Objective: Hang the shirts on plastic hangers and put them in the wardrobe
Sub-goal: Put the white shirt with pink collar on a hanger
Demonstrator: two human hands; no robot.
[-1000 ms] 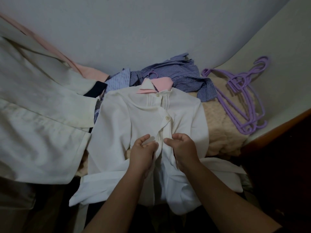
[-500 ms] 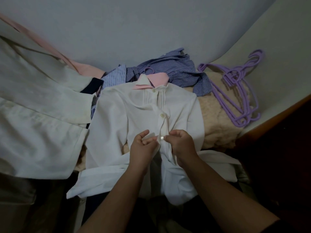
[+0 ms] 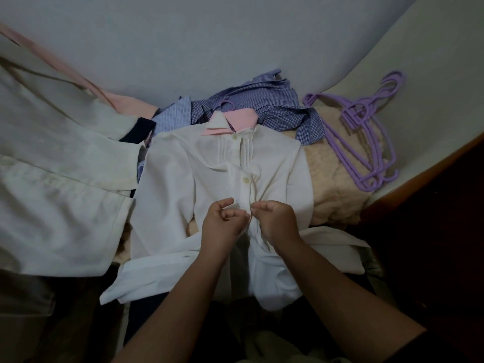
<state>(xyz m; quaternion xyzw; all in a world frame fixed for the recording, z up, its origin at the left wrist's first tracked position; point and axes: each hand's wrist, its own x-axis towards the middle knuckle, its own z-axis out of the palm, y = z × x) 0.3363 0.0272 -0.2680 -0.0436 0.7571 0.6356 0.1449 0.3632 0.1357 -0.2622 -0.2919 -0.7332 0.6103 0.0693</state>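
A white shirt lies face up at the frame's centre, purple hangers at the upper right. The left hand and right hand, fingers curled, pinch its button placket.

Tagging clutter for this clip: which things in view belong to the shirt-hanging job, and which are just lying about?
Belongs to the job:
white shirt, pinched at its placket by left hand and right hand
purple plastic hangers
blue checked shirt
blue striped shirt

Lying about:
beige fleece blanket
cream garment
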